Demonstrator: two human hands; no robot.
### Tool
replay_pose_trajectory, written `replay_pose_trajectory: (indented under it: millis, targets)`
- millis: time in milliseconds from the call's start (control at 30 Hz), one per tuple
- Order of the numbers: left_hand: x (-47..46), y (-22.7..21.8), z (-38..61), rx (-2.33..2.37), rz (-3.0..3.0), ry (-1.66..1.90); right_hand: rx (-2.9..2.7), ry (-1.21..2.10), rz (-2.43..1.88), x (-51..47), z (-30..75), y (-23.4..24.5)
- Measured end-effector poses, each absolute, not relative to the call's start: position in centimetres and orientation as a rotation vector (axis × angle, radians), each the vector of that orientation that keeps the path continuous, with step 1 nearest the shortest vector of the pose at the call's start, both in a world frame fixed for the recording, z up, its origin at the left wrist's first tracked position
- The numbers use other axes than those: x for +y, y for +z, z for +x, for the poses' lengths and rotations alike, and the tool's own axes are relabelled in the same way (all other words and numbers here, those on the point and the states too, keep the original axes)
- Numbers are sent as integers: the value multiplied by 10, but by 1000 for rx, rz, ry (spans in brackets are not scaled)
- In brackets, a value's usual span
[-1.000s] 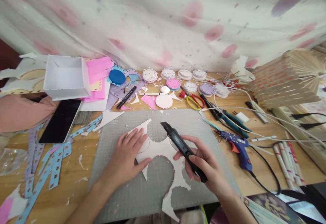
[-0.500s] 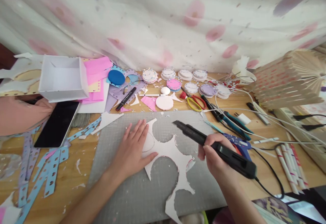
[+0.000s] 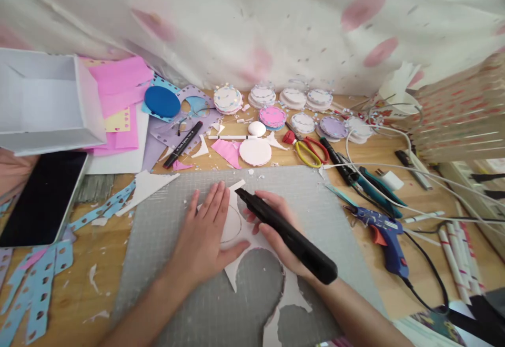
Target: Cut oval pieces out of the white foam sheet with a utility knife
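Observation:
My left hand [image 3: 209, 236] lies flat on a white foam sheet [image 3: 256, 241], fingers stretched out. A drawn circle [image 3: 239, 215] shows partly beside its fingers. Large round cut-outs leave curved, ragged edges in the sheet, which rests on a grey cutting mat [image 3: 181, 315]. My right hand [image 3: 280, 231] grips a black utility knife [image 3: 292, 236] over the sheet. Its blade tip points up and left, close to my left fingertips and the sheet's top corner. Whether the blade touches the foam I cannot tell.
Behind the mat stand layered round discs [image 3: 262, 95], scissors [image 3: 307, 149], a marker [image 3: 183, 144] and a white disc [image 3: 255, 153]. To the right lie a blue glue gun [image 3: 389, 236], pliers [image 3: 379, 186] and cables. A phone [image 3: 43, 197] and white box [image 3: 47, 99] are left.
My right hand has brought the utility knife left and in toward the circle beside my left hand. The left hand stays flat on the foam sheet. The view has shifted slightly.

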State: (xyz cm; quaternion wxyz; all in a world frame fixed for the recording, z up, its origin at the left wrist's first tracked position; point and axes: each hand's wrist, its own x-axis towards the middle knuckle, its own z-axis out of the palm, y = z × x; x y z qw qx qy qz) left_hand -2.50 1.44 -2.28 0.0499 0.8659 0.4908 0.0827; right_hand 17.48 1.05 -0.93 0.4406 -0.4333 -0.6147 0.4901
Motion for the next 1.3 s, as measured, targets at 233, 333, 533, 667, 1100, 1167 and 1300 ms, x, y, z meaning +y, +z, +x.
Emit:
replay_pose_trajectory:
  millis: [233,333,533,667,1100,1167,1300]
  targets:
    - [16,-22,-22,1505,2606,235,-1856,834,-1105,7,174,-16]
    - [16,-22,-22,1505,2601,232,-1871,811,-1100,10,174,-14]
    - [16,-22,-22,1504,2592,239,-1877,798,-1097,11,172,-11]
    - [16,-22,-22,1500,2581,235,-1880,793,-1075,11,172,-11]
    - [16,-20,-20,1515,2584,243,-2062,697,-1045,14,170,-13]
    - [16,-20,-19,1529,2568,240,-2072,681,-1042,14,169,-12]
    - [15,-20,-17,1554,2559,232,-2081,621,-983,13,168,-10]
